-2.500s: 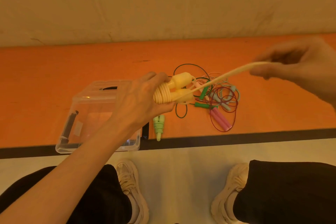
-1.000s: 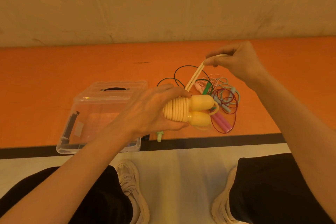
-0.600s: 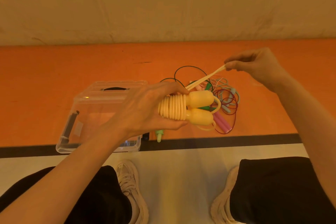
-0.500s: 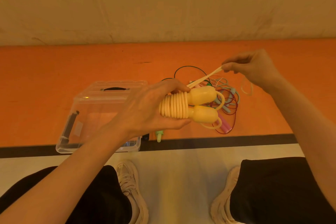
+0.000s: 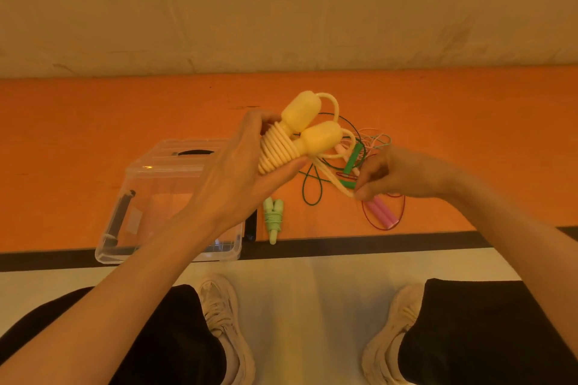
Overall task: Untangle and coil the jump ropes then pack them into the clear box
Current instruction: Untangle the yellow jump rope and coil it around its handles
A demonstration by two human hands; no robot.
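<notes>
Above the orange floor [image 5: 93, 134], left hand [image 5: 237, 172] grips the yellow rope [image 5: 300, 141], coils wound round both handles. Right of that grip, right hand [image 5: 397, 175] pinches the rope's loose end. Below the left grip: clear box [image 5: 131, 184], open, on the floor. Just right of the box, coiled green rope [image 5: 273, 218]. Under the right grip, the tangled pile [image 5: 369, 162].
</notes>
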